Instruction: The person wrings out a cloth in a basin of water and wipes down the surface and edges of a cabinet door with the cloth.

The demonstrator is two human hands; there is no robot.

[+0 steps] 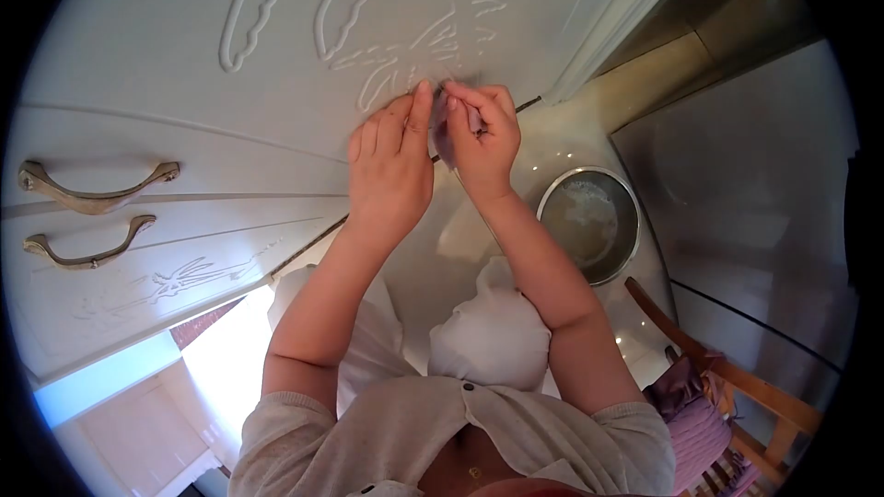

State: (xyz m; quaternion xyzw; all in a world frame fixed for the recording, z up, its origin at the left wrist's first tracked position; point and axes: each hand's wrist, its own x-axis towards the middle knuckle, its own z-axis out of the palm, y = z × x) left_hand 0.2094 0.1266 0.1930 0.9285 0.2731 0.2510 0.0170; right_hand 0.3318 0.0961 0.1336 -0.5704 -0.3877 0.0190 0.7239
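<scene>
My right hand (485, 135) is closed in a pinch around a small purplish-grey cloth (443, 140), part of which hangs below the fingers. Its fingertips are at the white cabinet panel (276, 120), just under the raised leaf-like relief (433, 48). Close beside it, my left hand (390, 140) lies against the same panel with its fingers extended close together. The left thumb is near the cloth; whether it touches it is hard to see.
A round metal basin (635, 230) holding cloudy, sudsy water stands on the shiny floor right of my knees. Two curved handles (92, 193) (89, 256) project from the drawers at left. A grey appliance-like surface (746, 166) and a wooden chair (760, 387) with a pink cushion (692, 425) are at right.
</scene>
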